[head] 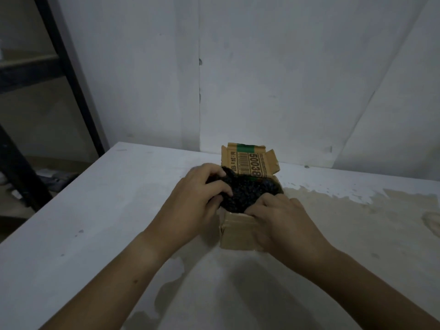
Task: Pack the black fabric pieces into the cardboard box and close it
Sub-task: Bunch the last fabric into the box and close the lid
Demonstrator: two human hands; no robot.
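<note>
A small cardboard box (234, 234) stands on the table's middle, its far flap (250, 160) upright with a barcode and green stripe. Black fabric (247, 194) bulges out of the box's top. My left hand (202, 186) grips the fabric's left side, fingers curled into it. Over the near right corner of the box lies my right hand (278, 215), fingertips pressing on the fabric's near edge. The box's inside is hidden by the fabric.
The white table (95, 222) has worn, bare patches on its right half and near side. A white wall stands just behind the box. A dark metal shelf frame (64, 75) stands at the left, beyond the table's edge.
</note>
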